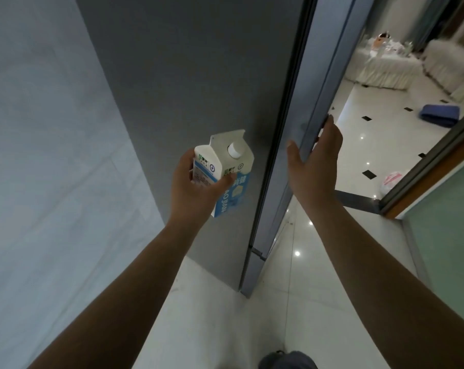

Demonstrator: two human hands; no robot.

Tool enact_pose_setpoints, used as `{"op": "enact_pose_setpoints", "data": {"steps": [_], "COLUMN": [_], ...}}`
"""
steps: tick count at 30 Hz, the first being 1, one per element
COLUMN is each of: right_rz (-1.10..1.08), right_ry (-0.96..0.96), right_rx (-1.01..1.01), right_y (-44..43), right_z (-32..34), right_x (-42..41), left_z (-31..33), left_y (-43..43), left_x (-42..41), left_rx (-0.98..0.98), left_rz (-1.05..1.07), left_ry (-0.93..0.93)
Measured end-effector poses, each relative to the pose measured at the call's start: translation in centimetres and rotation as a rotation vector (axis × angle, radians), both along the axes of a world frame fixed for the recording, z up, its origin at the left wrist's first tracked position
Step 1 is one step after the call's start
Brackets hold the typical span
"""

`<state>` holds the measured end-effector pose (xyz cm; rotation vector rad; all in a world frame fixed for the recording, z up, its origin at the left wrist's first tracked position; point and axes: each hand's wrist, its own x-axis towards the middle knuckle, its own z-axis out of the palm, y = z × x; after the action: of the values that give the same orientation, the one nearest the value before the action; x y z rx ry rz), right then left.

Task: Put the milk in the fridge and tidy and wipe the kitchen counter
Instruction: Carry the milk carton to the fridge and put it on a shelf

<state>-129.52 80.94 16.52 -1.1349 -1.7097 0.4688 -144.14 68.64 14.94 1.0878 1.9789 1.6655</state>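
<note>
My left hand (192, 190) grips a white and blue milk carton (225, 166) with a white screw cap, holding it up in front of the grey side panel of the fridge (199, 89). My right hand (316, 158) is on the fridge door (305, 134): the fingers hook round the door's far edge and the thumb lies on its near face. The door looks closed or barely ajar; the fridge's inside is hidden.
A pale tiled wall (52, 155) stands to the left. White glossy floor tiles (292, 288) run past the fridge into a room with white covered seats (385, 65), a blue cloth (440, 114) and a plastic bag (392, 179) on the floor. A glass sliding door frame (433, 166) is at right.
</note>
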Motion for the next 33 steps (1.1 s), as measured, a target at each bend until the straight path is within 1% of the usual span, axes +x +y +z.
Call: {"op": "enact_pose_setpoints", "data": {"steps": [5, 9, 15, 20, 22, 25, 30, 33], "right_rz": [-0.032, 0.024, 0.045, 0.051, 0.068, 0.079, 0.043, 0.057], "right_ry": [0.067, 0.093, 0.057, -0.032, -0.039, -0.041, -0.007, 0.056], "right_rx": [0.057, 0.048, 0.113, 0.18, 0.193, 0.177, 0.177, 0.178], "right_y": [1.5, 2.5, 3.0, 3.7, 3.8, 3.6, 3.1, 2.8], "right_z": [-0.5, -0.8, -1.2, -1.5, -1.6, -1.5, -1.2, -1.4], "right_x": [-0.3, 0.3, 0.8, 1.4, 1.5, 1.6, 1.4, 2.6], "left_z": [-0.6, -0.8, -0.4, -0.2, -0.2, -0.1, -0.6, -0.5], "left_y": [1.6, 2.4, 3.2, 3.0, 2.9, 3.0, 2.9, 3.1], "left_x": [-0.2, -0.3, 0.2, 1.2, 1.5, 2.3, 3.5, 4.4], "left_rx": [0.008, 0.015, 0.002, -0.016, -0.017, -0.017, -0.003, 0.023], "left_rz": [-0.003, -0.003, -0.002, -0.031, -0.02, -0.03, -0.035, -0.026], "left_ry": [-0.005, -0.014, -0.031, 0.026, 0.026, 0.088, 0.114, 0.05]}}
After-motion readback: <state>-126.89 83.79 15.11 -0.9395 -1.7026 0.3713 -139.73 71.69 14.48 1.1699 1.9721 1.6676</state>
